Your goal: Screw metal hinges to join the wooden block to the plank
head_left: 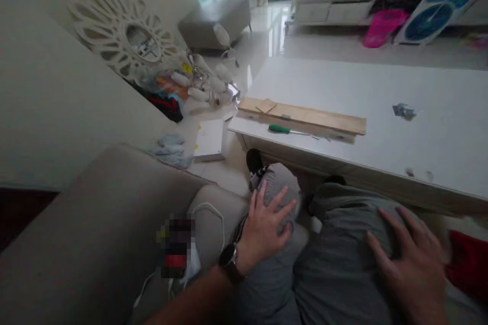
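Observation:
My left hand (pixel 267 223) lies with fingers spread on the left knee of my grey trousers (pixel 339 244); a dark wristwatch (pixel 231 262) is on that wrist. Over the right thigh rests my right hand (pixel 414 259), its fingers apart and nothing held. In front of my knees is a white table (pixel 312 81). On its near left part lies a long wooden board (pixel 324 118), with a screwdriver (pixel 280 129) with a green handle just in front of it. Some tiny pieces, too small to name, lie by the screwdriver's tip.
I sit on a beige sofa (pixel 114 198) with a white cable (pixel 219 216) on it. A white panel (pixel 209 138) and a grey cloth (pixel 171 150) lie on the floor at left. Small metal parts (pixel 404 110) lie on the table. A pink bin (pixel 384 28) stands farther back.

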A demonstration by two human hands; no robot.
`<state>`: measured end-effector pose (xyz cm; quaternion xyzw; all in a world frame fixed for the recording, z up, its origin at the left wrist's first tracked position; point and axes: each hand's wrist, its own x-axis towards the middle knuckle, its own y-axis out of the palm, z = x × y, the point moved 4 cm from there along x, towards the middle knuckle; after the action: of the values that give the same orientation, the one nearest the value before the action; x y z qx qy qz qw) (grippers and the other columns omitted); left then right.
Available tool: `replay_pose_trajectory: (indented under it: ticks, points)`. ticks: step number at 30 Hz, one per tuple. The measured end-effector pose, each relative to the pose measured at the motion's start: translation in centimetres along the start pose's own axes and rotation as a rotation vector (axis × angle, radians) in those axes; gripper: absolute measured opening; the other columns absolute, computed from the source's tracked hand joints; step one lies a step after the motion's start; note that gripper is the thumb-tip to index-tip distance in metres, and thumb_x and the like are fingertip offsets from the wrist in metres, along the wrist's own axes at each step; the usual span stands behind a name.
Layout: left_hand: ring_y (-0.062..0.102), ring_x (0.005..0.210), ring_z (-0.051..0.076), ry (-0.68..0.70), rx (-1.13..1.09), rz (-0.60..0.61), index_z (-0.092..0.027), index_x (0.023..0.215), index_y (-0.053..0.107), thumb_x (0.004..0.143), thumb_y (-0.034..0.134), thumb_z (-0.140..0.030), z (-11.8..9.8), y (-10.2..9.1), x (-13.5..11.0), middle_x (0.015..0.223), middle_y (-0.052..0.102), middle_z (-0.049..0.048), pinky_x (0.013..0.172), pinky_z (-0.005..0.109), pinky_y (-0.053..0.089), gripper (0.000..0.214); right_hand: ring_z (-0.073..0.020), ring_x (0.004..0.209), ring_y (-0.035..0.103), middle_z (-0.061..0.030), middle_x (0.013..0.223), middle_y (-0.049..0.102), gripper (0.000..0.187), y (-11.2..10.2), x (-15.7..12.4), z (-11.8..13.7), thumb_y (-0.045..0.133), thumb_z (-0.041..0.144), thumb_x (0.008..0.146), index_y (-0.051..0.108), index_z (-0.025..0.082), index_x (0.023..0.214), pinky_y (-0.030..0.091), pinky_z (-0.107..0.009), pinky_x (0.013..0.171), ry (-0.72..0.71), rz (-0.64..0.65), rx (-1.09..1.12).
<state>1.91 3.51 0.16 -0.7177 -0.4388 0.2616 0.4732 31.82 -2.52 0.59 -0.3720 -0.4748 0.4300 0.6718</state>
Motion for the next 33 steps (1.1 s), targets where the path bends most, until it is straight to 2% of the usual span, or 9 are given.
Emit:
replay_pose_trajectory:
  ticks: [10, 19, 25, 33]
  points:
    - [0.009, 0.165, 0.043, 0.014, 0.01, -0.02, -0.038, 0.154, 0.056, 0.091, 0.067, -0.03, 0.4, 0.2, 0.2, 0.174, 0.035, -0.0064, 0.126, 0.073, 0.031, 0.064, -0.0502, 0.147, 0.048, -0.0162, 0.162, 0.05, 0.063, 0.6, 0.0, -0.4, 0.048, 0.061, 0.101, 0.06, 0.021, 0.148, 0.037, -0.072, 0.122, -0.019, -0.012, 0.025]
    - [0.011, 0.165, 0.044, 0.014, 0.011, -0.029, -0.038, 0.154, 0.057, 0.09, 0.069, -0.029, 0.9, 0.4, 0.3, 0.173, 0.038, -0.0049, 0.126, 0.073, 0.032, 0.065, -0.0488, 0.147, 0.048, -0.0152, 0.162, 0.05, 0.061, 1.0, -0.1, -0.3, 0.05, 0.059, 0.1, 0.06, 0.023, 0.148, 0.035, -0.071, 0.123, -0.012, -0.024, 0.041]
    - [0.012, 0.165, 0.043, 0.015, 0.007, -0.046, -0.04, 0.154, 0.057, 0.092, 0.067, -0.028, 1.2, 0.4, 0.1, 0.174, 0.036, -0.0074, 0.126, 0.072, 0.033, 0.064, -0.0469, 0.144, 0.05, -0.0154, 0.158, 0.052, 0.057, 1.4, -0.3, -0.4, 0.052, 0.057, 0.1, 0.061, 0.023, 0.146, 0.038, -0.071, 0.122, -0.029, -0.033, 0.02]
    - [0.009, 0.165, 0.043, 0.02, 0.018, -0.053, -0.039, 0.154, 0.057, 0.09, 0.069, -0.027, 1.2, 0.4, 0.1, 0.173, 0.038, -0.0059, 0.126, 0.072, 0.034, 0.066, -0.0468, 0.144, 0.05, -0.0167, 0.156, 0.053, 0.056, 1.2, -0.3, -0.1, 0.051, 0.056, 0.102, 0.063, 0.021, 0.143, 0.039, -0.071, 0.121, -0.004, -0.028, -0.009]
